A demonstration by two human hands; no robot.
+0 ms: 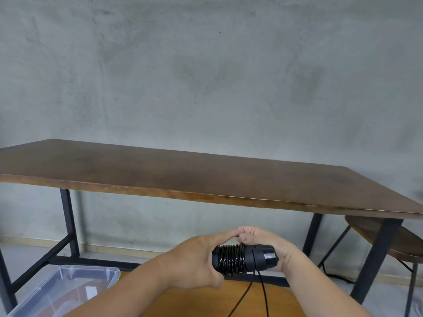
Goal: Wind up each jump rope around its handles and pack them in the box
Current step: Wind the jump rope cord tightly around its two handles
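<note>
Glossy black plastic handles (258, 258); matt wooden tabletop (183, 172); clear plastic box (68, 289); rough concrete wall (206, 65).

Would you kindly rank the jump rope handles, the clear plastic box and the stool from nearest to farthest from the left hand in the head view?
1. Jump rope handles: gripped by the left hand.
2. Clear plastic box: lower left, on the floor.
3. Stool: far right, beneath the table edge.
</note>
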